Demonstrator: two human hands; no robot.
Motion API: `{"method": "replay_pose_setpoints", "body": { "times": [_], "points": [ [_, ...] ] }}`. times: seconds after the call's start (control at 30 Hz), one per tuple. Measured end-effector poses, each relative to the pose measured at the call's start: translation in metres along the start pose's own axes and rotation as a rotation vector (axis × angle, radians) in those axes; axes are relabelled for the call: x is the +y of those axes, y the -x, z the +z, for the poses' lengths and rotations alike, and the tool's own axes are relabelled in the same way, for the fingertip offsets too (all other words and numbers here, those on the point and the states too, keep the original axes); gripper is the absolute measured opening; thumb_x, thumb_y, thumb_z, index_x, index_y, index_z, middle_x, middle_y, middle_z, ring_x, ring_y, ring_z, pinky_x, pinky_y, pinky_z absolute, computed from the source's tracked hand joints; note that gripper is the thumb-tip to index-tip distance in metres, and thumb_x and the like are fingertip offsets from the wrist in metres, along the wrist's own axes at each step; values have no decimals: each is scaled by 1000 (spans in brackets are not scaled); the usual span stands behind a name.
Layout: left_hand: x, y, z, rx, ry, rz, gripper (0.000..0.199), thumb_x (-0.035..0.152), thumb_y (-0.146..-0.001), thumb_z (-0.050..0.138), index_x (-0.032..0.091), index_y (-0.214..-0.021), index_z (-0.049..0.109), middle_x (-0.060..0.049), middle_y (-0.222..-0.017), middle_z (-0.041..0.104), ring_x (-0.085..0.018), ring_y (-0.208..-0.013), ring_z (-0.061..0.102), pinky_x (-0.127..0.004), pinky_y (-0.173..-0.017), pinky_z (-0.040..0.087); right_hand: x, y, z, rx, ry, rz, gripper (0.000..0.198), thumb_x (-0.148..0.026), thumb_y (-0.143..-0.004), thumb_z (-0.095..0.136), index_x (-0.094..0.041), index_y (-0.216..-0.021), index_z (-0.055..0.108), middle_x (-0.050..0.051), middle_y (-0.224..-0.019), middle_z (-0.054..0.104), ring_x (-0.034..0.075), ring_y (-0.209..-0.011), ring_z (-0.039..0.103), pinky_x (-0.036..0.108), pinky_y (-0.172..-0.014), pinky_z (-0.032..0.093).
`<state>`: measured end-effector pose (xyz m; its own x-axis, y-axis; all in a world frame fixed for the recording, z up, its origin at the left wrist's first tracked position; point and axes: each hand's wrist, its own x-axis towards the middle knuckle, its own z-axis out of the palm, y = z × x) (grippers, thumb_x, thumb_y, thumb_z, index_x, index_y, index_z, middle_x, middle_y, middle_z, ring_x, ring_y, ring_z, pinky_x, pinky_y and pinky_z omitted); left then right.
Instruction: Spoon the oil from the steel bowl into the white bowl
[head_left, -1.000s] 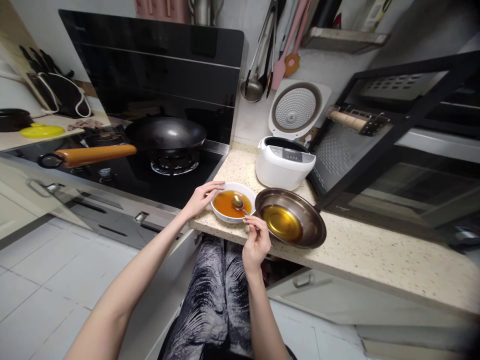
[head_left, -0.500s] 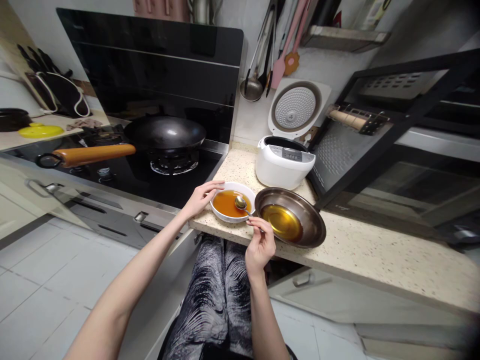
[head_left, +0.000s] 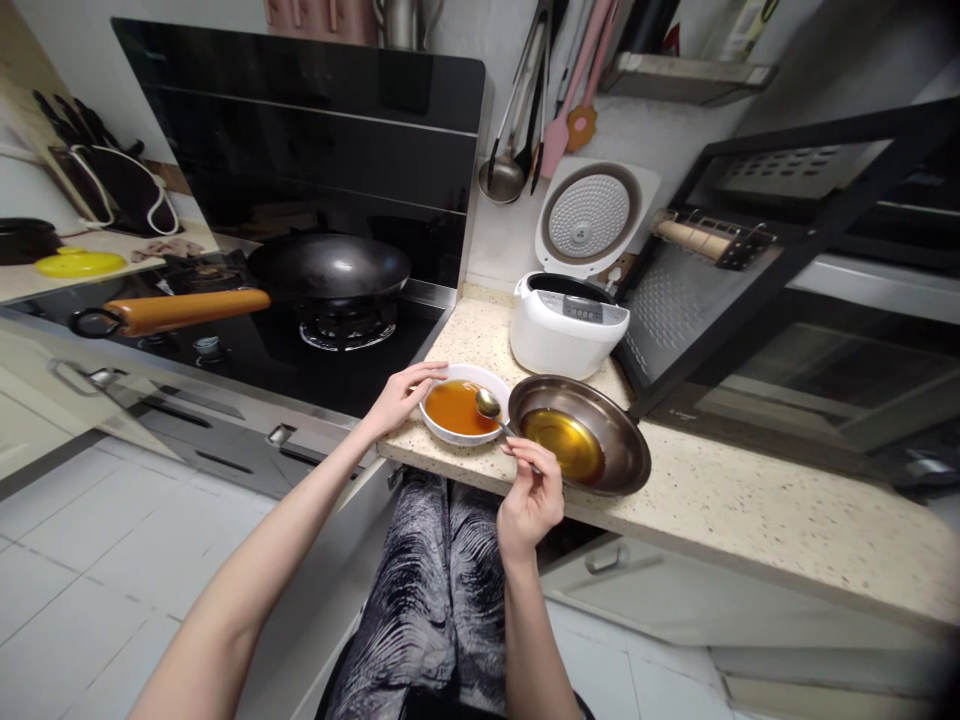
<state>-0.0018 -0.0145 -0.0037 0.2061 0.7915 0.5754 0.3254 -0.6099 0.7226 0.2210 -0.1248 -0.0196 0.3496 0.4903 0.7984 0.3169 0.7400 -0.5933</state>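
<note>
A white bowl [head_left: 459,438] of amber liquid stands near the counter's front edge. My left hand [head_left: 405,395] grips its left rim, fingers stretched along the top edge. Between the thumb and fingers of my right hand [head_left: 531,495] is the handle of a metal spoon [head_left: 487,403]. The spoon's head is over the right side of the bowl, close to the rim, and looks to hold some liquid. Touching or nearly touching the bowl on its right is a brown metal pan [head_left: 626,450] with yellow, oil-like liquid pooled in it, partly behind my right hand.
Behind the pan sits a white rice cooker [head_left: 566,335], its lid raised. A black wok [head_left: 330,268] with a wooden handle rests on the stove [head_left: 375,375] to the left. A dark-framed rack [head_left: 750,280] borders the counter at right. Utensils [head_left: 504,178] hang on the wall.
My right hand has shifted a little to the right, and the spoon's head has moved with it toward the bowl's right rim. The left hand stays on the bowl.
</note>
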Motion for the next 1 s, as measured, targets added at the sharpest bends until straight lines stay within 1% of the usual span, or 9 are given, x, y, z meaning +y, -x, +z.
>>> {"method": "replay_pose_setpoints", "body": {
  "times": [0.3, 0.47, 0.6, 0.83, 1.0],
  "points": [
    [-1, 0, 0, -2, 1, 3, 33, 37, -101, 52, 21, -110, 80, -11, -138, 69, -29, -132, 63, -52, -117, 45, -8, -10, -14, 101, 7, -34, 11, -16, -101, 54, -20, -98, 64, 4, -94, 72, 18, -89, 73, 38, -81, 62],
    [-2, -1, 0, 0, 1, 0, 33, 38, -101, 53, 21, -109, 80, -12, -139, 69, -30, -132, 63, -53, -118, 44, -7, -15, -22, 132, 57, -85, 11, -16, -101, 55, -20, -100, 65, 4, -93, 73, 18, -90, 74, 39, -82, 62],
    [-2, -1, 0, 3, 4, 4, 33, 38, -101, 53, 21, -110, 80, -11, -138, 69, -30, -131, 64, -53, -118, 44, -4, -18, -28, 127, 123, -112, 11, -18, -101, 55, -21, -101, 65, 5, -94, 74, 19, -92, 74, 39, -82, 62],
    [-2, -1, 0, 0, 2, 8, 34, 38, -101, 53, 21, -110, 80, -12, -139, 69, -30, -132, 63, -52, -118, 44, 4, -20, -34, 110, 186, -123, 9, -16, -99, 59, -21, -102, 66, 5, -95, 73, 19, -91, 74, 38, -82, 62],
    [-3, -1, 0, 7, -2, 12, 34, 38, -101, 52, 21, -109, 80, -11, -138, 70, -30, -131, 64, -52, -118, 44, 7, -23, -38, 40, 239, -215, 17, -9, -98, 57, -21, -103, 68, 4, -95, 73, 18, -92, 73, 35, -82, 61]
  ]
}}
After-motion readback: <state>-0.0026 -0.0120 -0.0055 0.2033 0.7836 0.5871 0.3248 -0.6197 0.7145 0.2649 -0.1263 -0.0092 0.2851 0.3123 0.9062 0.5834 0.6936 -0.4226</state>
